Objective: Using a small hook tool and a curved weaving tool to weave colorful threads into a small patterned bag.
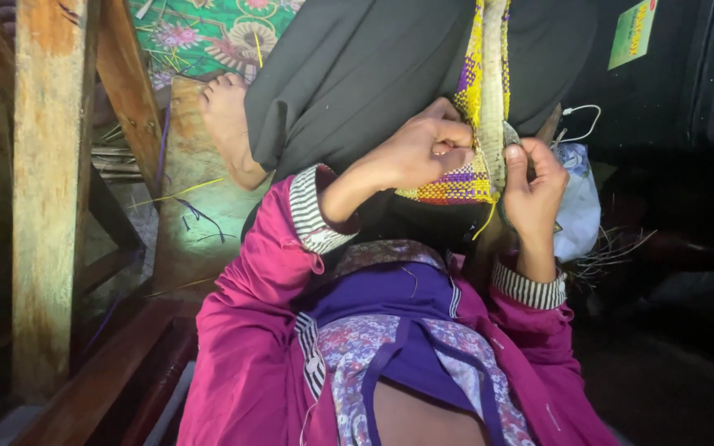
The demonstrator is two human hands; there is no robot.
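I see the left hand [419, 153] curled into a fist, its grip pinched tight on the near edge of the weave [464, 177], a yellow, purple and white plaited piece that runs up and away from me, centre-right of frame. The right hand [535, 186] is just right of it, its grip narrow, thumb up against the weave's right edge, fingers wrapped round something behind; I can't tell what. A loose yellow strip [483, 221] hangs down from the weave's near corner between the two hands. The weave lies against dark cloth [357, 74] draped over a lap. A bare foot [229, 124] sticks out left of that cloth, on a floor lit in a pale patch. Far left, a worn wooden post [47, 190] stands upright. Right of the right hand sits a pale bag [580, 206], touching the wrist area, with dry fibre ends [613, 248] just beyond it. Both sleeves are magenta with striped cuffs.
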